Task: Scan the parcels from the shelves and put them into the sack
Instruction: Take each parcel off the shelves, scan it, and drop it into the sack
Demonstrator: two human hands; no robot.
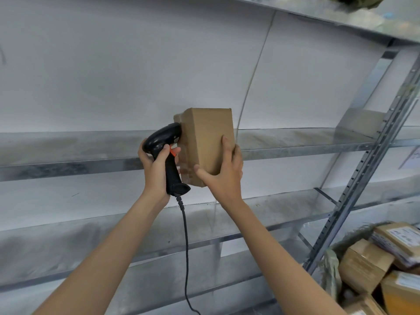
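Scanning looks to be under way: the left hand grips the scanner against the parcel, which the right hand clasps before the shelf; next, I'd say, comes lowering it into the sack.

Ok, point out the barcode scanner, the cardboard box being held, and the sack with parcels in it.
barcode scanner (164, 138): head view, on its black head.
cardboard box (210, 135): head view, on its plain brown front face.
sack (329, 269): head view, on its greenish folded rim at lower right.
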